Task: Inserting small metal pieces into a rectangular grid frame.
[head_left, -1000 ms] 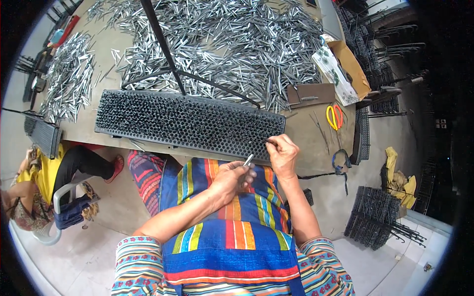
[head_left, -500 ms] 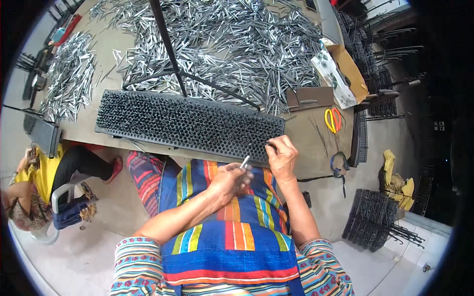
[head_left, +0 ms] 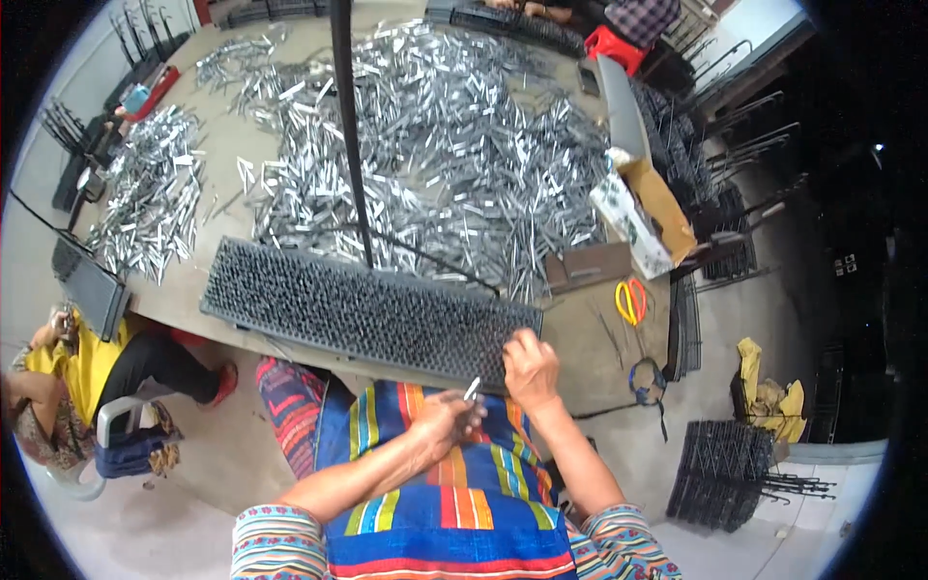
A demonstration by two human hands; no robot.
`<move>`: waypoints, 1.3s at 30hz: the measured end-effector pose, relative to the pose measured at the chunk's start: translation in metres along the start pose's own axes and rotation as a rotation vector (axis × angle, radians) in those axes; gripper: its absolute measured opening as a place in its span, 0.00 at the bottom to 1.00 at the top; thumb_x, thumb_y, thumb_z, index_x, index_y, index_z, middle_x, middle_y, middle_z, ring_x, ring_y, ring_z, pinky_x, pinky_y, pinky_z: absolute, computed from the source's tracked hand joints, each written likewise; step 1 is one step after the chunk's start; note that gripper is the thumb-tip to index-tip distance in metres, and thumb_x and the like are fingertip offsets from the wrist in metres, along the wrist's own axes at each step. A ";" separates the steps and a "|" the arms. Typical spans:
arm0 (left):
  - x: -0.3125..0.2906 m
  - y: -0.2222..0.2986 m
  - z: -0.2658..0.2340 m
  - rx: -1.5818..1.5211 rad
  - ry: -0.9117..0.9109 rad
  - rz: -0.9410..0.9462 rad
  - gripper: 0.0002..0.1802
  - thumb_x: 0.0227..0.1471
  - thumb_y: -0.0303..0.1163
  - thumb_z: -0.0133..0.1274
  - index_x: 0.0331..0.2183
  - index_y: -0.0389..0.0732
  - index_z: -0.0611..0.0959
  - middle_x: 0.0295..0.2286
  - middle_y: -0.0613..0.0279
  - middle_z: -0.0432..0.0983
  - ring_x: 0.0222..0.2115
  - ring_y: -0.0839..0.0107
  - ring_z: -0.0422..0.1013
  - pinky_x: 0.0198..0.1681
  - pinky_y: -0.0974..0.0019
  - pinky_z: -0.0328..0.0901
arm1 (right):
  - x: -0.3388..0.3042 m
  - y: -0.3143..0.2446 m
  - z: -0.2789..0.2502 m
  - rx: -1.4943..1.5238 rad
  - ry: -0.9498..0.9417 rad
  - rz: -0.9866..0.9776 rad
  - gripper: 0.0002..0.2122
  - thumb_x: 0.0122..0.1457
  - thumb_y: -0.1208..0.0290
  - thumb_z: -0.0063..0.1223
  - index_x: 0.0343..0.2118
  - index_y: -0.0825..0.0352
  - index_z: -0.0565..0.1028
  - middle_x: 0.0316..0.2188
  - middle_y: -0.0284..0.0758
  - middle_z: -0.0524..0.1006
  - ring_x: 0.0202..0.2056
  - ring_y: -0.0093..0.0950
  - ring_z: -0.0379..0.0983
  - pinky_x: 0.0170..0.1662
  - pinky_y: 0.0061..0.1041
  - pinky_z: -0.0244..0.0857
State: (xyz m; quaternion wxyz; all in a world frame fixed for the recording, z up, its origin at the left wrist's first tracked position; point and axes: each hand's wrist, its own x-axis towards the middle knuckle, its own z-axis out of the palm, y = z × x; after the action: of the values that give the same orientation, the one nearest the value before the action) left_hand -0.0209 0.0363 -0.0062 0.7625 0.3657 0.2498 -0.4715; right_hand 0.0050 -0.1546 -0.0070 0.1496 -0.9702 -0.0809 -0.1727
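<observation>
My left hand (head_left: 447, 422) is closed around a short silver metal rod (head_left: 472, 389), whose bright tip sticks out past the fingers. It hovers over my lap, just off the near edge of a long black perforated rack (head_left: 290, 338). Many small dark pieces stand in the rack's holes. At the rack's right end, my right hand (head_left: 532, 371) has its fingers pinched together against the holes; whatever they hold is hidden. Behind the rack spreads a large heap of loose silver metal pieces (head_left: 416, 145). A thin black bar (head_left: 350, 126) rises from the rack's far side.
Right of the rack lie a brown flat block (head_left: 588, 266), yellow-and-orange scissors (head_left: 630, 303) and an open cardboard box (head_left: 650, 208). A second metal heap (head_left: 150, 198) is at the left. A person in yellow (head_left: 85, 372) sits there. Black racks (head_left: 720, 474) stand on the floor at right.
My view has tilted up, so the table sits lower in the picture. The right hand's fingers, earlier with a small dark piece showing, are now bent down against the rack. The left hand keeps its hold.
</observation>
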 end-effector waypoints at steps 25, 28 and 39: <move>0.008 -0.012 -0.020 -0.100 -0.032 -0.026 0.10 0.56 0.23 0.44 0.38 0.30 0.77 0.27 0.54 0.77 0.22 0.72 0.71 0.24 0.71 0.67 | 0.003 -0.020 -0.002 -0.110 0.105 0.153 0.04 0.43 0.73 0.57 0.21 0.64 0.72 0.29 0.35 0.72 0.31 0.34 0.70 0.36 0.36 0.57; 0.012 -0.011 -0.022 -0.107 -0.071 -0.037 0.06 0.56 0.23 0.44 0.33 0.31 0.76 0.28 0.53 0.77 0.25 0.68 0.72 0.25 0.70 0.66 | 0.007 -0.014 -0.004 -0.021 0.206 0.129 0.04 0.44 0.74 0.57 0.22 0.64 0.72 0.29 0.35 0.73 0.32 0.34 0.70 0.36 0.35 0.57; 0.014 -0.020 -0.024 -0.075 -0.035 -0.029 0.09 0.57 0.24 0.43 0.36 0.30 0.76 0.28 0.54 0.77 0.24 0.70 0.70 0.25 0.69 0.65 | -0.008 -0.013 -0.017 0.176 0.356 0.160 0.07 0.39 0.76 0.62 0.20 0.63 0.73 0.25 0.32 0.74 0.24 0.30 0.68 0.33 0.30 0.57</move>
State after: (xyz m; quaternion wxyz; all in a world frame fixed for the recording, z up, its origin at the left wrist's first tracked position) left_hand -0.0338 0.0417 -0.0371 0.7729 0.3250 0.2593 -0.4793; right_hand -0.0106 -0.1489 0.0082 0.2588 -0.9110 0.0095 -0.3209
